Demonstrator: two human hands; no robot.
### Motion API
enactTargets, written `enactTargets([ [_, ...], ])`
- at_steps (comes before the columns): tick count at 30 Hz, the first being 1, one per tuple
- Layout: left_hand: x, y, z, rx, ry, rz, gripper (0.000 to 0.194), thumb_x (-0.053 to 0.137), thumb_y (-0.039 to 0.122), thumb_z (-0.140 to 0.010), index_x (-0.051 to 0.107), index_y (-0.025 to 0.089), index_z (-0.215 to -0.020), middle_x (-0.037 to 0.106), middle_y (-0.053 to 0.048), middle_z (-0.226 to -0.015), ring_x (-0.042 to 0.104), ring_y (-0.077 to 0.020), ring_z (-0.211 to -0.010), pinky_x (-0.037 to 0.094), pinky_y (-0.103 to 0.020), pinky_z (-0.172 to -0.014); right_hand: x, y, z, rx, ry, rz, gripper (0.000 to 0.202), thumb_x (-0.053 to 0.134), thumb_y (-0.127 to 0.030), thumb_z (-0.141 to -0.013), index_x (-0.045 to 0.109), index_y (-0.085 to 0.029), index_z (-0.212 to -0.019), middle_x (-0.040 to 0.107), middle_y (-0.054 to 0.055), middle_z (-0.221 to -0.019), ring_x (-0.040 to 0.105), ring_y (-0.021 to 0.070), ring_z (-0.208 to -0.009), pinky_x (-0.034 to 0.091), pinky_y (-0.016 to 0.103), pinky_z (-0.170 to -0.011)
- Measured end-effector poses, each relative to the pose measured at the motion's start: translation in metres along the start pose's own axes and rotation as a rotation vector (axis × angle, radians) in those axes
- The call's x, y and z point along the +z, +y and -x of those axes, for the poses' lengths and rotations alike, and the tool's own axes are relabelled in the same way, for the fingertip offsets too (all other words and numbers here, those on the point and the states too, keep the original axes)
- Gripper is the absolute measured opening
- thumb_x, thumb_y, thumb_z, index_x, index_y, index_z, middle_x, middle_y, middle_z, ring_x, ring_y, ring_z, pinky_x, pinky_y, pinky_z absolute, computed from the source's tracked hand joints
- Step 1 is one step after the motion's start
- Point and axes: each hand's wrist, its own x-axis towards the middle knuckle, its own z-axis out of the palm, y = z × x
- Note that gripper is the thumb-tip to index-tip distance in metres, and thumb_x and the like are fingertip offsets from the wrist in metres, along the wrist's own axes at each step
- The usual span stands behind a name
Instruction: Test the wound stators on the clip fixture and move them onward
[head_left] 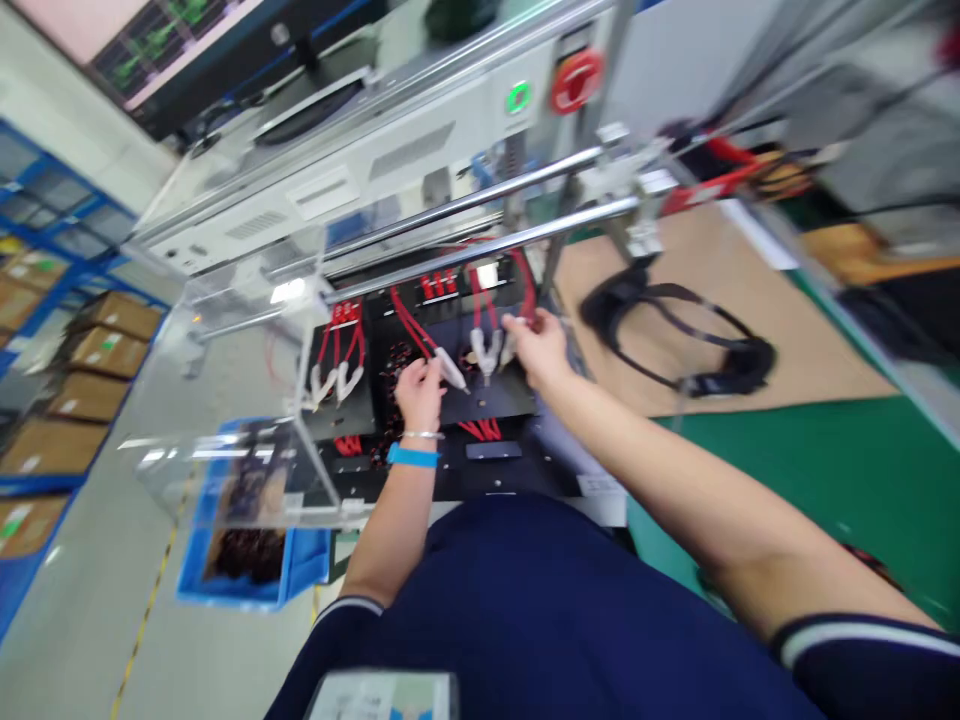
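Observation:
My left hand, with a bracelet and blue band at the wrist, is closed in a pinch over the black fixture. Its fingertips are beside a white-sleeved lead on red wires; what they pinch is too small to make out. My right hand is closed at the fixture's right side, its fingers at the top of another white-sleeved lead. Between my hands stands a forked pair of white sleeves with red wires. More white sleeves stand at the left block.
Metal rails cross above the fixture, with a clear guard to the left. A blue bin of dark parts sits below left. A black strapped headset lies on brown cardboard. A red emergency button is behind.

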Motion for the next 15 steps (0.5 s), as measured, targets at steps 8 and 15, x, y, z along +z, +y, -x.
enactTargets([
  [8, -0.034, -0.030, 0.040, 0.479, 0.081, 0.032, 0.040, 0.071, 0.025, -0.077, 0.057, 0.015, -0.113, 0.064, -0.011, -0.121, 0.067, -0.0120, -0.091, 0.054, -0.020, -0.072, -0.129, 0.025, 0.120, -0.651, -0.348, 0.372, 0.050, 0.068, -0.034, -0.080, 0.055, -0.017, -0.125, 0.054, 0.012, -0.132, 0.055, 0.0212, -0.118, 0.047, 0.036, -0.103],
  [15, -0.062, -0.058, 0.081, 0.680, -0.385, -0.134, 0.026, 0.066, 0.024, -0.084, 0.061, 0.013, -0.107, 0.069, -0.008, -0.099, 0.068, -0.0121, -0.077, 0.058, -0.026, -0.074, -0.333, 0.107, 0.232, -0.483, 0.336, 1.165, 0.040, 0.046, -0.033, -0.094, 0.055, -0.017, -0.130, 0.056, 0.016, -0.127, 0.060, 0.0263, -0.110, 0.054, 0.042, -0.092],
])
